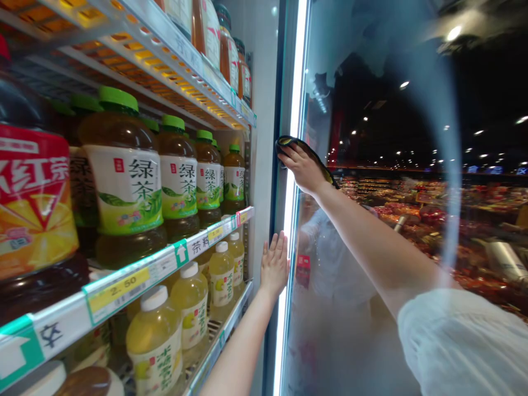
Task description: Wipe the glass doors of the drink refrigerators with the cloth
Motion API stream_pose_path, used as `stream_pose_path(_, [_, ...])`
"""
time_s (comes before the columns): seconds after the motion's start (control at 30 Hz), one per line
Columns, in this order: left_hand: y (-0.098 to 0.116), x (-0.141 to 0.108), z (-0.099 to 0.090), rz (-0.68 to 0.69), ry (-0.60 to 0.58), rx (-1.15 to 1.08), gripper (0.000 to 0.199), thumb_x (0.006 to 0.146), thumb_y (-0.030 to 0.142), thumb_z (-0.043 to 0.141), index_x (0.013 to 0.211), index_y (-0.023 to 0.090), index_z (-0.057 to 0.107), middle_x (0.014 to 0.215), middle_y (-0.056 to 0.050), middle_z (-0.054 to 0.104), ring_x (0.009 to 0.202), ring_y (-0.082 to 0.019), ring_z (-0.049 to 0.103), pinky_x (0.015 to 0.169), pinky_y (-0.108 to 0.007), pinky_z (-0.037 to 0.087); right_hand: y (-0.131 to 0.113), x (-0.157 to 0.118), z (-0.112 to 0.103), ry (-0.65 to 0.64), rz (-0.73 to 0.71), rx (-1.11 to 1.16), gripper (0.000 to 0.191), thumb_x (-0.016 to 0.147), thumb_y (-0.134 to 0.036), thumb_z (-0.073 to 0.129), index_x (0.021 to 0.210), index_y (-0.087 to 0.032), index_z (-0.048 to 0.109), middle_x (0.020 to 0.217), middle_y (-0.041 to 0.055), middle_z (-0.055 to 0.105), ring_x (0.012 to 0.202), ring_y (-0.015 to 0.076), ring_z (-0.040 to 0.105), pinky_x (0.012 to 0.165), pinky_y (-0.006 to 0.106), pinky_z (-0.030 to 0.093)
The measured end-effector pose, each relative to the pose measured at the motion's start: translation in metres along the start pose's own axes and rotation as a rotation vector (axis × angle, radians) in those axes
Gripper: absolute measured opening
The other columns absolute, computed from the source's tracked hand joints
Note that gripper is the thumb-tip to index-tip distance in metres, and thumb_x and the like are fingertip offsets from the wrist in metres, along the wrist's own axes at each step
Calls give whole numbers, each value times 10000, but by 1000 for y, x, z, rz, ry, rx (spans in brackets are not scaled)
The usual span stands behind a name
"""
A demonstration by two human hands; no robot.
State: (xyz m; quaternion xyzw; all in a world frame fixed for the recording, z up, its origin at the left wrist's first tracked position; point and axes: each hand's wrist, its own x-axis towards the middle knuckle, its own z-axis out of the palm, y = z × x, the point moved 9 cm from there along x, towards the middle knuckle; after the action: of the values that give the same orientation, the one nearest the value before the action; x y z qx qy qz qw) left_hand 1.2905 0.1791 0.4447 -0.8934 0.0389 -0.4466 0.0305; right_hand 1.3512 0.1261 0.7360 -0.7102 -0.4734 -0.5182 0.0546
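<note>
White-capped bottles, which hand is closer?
Left. Your left hand is on the door edge beside the white-capped bottles; your right hand is higher, on the black door handle.

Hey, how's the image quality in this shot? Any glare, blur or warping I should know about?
In the head view, the glass door is fogged and reflective, the LED strip glares brightly, wide-angle distortion stretches the green tea bottle and slants the shelves, and the store displays behind the glass look soft.
</note>
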Motion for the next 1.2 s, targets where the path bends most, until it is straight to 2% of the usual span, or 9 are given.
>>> stream_pose_path(0.1, [0, -3, 4, -9, -20, 10, 809, 981, 263, 476, 1650, 144, 36, 1714, -78, 186, 1601, -217, 39, 1303, -496, 183, -1, -8, 5, 12, 20, 14, 528, 996, -68, 348, 1469, -176, 556, 1621, 66, 441, 1577, 235, 227, 1317, 503, 227])
stream_pose_path(0.2, [1, -7, 8, -20, -42, 11, 796, 982, 267, 480, 1651, 134, 68, 1713, -91, 190, 1601, -223, 35, 1304, -497, 167, -11, -26, 12, -8, -26, 33, 541, 991, -58, 335, 1471, -182, 553, 1617, 52, 447, 1585, 225, 200, 1325, 498, 203])
stream_pose_path(0.37, [0, -13, 9, -35, -79, -2, 812, 983, 271, 483, 1651, 140, 39, 1717, -94, 148, 1600, -232, 61, 1305, -501, 153, -34, -66, 31, -83, -67, 67, 548, 979, -50, 358, 1468, -205, 554, 1625, 41, 438, 1590, 201, 175, 1334, 467, 174])
stream_pose_path(0.5, [1, -20, 10, -47, -106, -16, 826, 987, 288, 483, 1648, 138, 11, 1717, -100, 131, 1601, -237, 44, 1303, -512, 158, -57, -105, 52, -155, -89, 112, 542, 979, -65, 385, 1477, -208, 543, 1619, 58, 446, 1587, 212, 194, 1332, 497, 162])
stream_pose_path(0.7, [7, -45, 20, -60, -135, -27, 857, 976, 267, 490, 1642, 138, -34, 1712, -108, 169, 1600, -242, 96, 1299, -522, 171, -101, -171, 79, -212, -191, 162, 525, 974, -72, 365, 1449, -162, 569, 1548, 126, 529, 1545, 243, 314, 1273, 521, 334])
stream_pose_path(0.8, [9, -55, 26, -57, -149, -18, 882, 967, 268, 507, 1639, 145, -50, 1706, -104, 207, 1598, -249, 122, 1293, -527, 196, -113, -190, 86, -254, -235, 156, 511, 963, -74, 407, 1440, -143, 576, 1515, 139, 562, 1517, 257, 372, 1241, 519, 388])
stream_pose_path(0.97, [8, -52, 25, -48, -158, -16, 850, 974, 288, 509, 1646, 131, 13, 1703, -117, 212, 1600, -242, 102, 1296, -516, 185, -112, -184, 81, -295, -291, 129, 527, 935, -30, 449, 1433, -145, 579, 1525, 131, 554, 1503, 245, 400, 1239, 492, 390])
stream_pose_path(1.07, [8, -44, 20, -56, -150, -18, 820, 986, 300, 493, 1645, 107, 47, 1708, -122, 180, 1600, -250, 86, 1299, -515, 170, -106, -170, 72, -282, -305, 95, 532, 938, -17, 437, 1444, -119, 565, 1537, 149, 536, 1514, 260, 382, 1232, 498, 400])
stream_pose_path(1.2, [6, -30, 10, -58, -95, -9, 837, 993, 317, 484, 1645, 109, 2, 1711, -126, 160, 1600, -252, 56, 1301, -525, 157, -93, -145, 60, -248, -286, 37, 527, 950, -24, 429, 1446, -135, 567, 1556, 128, 518, 1518, 267, 373, 1242, 498, 388])
